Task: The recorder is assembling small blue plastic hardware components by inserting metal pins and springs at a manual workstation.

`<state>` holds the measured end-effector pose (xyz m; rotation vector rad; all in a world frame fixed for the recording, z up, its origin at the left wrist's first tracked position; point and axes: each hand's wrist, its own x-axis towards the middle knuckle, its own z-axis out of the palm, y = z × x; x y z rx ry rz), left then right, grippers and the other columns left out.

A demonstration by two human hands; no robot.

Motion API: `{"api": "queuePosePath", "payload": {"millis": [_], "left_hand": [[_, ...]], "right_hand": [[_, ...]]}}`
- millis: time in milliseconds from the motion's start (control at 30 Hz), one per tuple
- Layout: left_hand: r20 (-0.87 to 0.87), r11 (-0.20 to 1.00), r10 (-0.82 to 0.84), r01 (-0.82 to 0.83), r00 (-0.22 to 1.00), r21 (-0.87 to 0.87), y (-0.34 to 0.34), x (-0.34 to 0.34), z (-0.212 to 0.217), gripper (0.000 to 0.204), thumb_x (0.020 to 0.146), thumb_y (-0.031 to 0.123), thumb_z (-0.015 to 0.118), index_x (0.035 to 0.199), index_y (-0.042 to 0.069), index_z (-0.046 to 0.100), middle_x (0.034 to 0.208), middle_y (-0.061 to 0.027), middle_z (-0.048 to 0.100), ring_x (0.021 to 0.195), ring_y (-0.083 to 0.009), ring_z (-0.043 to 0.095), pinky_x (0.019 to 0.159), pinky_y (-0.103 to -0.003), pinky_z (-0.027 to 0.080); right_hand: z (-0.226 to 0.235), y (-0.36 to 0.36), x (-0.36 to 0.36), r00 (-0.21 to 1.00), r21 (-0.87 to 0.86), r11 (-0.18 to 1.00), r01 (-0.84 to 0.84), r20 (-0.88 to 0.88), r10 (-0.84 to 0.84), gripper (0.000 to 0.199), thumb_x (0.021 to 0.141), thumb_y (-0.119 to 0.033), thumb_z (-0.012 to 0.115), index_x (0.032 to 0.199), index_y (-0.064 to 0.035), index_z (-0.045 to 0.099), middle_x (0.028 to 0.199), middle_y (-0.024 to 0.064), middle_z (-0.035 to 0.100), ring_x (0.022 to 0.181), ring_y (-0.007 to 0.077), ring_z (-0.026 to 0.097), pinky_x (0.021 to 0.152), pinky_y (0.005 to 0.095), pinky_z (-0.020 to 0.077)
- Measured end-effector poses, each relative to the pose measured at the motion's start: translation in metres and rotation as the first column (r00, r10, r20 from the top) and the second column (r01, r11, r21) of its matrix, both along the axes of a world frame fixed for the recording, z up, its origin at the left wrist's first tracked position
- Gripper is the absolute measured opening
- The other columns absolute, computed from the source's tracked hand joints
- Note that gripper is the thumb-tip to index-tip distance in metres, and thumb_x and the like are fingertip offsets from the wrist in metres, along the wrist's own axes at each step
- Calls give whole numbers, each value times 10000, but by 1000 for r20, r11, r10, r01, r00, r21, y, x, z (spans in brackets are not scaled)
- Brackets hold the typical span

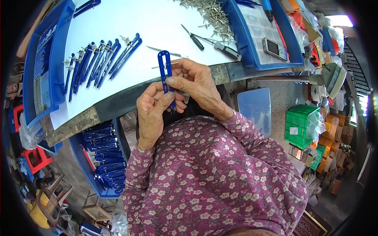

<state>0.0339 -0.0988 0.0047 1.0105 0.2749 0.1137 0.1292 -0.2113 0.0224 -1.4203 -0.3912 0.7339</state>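
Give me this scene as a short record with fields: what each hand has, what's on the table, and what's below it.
Left hand: grips the lower end of a blue compass
Right hand: pinches the same compass at mid-length
Table: row of blue compasses, pile of metal pins, two screwdrivers
Right tray: small phone
Under table: blue bin of compasses

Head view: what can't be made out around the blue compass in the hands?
- Blue plastic compass: lower end hidden by left hand and right hand.
- Thin metal pin across it: too small to identify.
- Pile of small metal parts: cut off by the top edge.
- Blue tray of blue parts under the table: partly hidden by the sleeve.
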Motion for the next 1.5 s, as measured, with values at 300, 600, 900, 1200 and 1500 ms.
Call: {"api": "queuePosePath", "payload": {"millis": [300,600,900,1200,1500], "left_hand": [[20,990,57,-60,998,128,-3,25,3,193,886,85,542,1023,-43,495,750,-85,614,641,-102,577,578,-193,457],[262,572,104,-273,959,773,-20,43,-6,313,913,79,450,1190,-16,339,808,-215,613,705,-262,620,585,-315,455],[339,556,-62,-250,939,793,-44,53,6,519,903,43,451,1340,-4,177,746,-142,558,627,-212,575,577,-277,446],[307,543,-231,-139,923,828,-28,34,-12,608,867,-12,509,1366,20,162,901,-130,595,782,-175,590,724,-263,473],[232,530,-47,-173,972,830,-1,28,-11,456,893,14,477,1316,12,306,906,-105,601,730,-135,585,673,-235,469]], "right_hand": [[-5,2,6,947,-51,989,137,298,-116,228,840,-29,584,1026,77,505,645,40,535,437,56,498,363,195,390],[-7,1,13,722,-84,918,389,646,-247,270,753,-131,689,902,59,568,637,63,549,556,98,517,479,251,419],[6,-20,25,791,-96,882,461,495,-359,254,730,-200,665,763,32,566,586,58,535,515,111,510,468,255,414],[89,-97,82,609,-47,826,562,699,-375,148,768,-103,659,857,6,610,678,-38,545,581,12,477,493,161,364],[102,-101,134,525,-79,868,491,822,-222,158,774,-121,670,843,9,613,640,-51,506,560,0,429,487,163,331]]}}
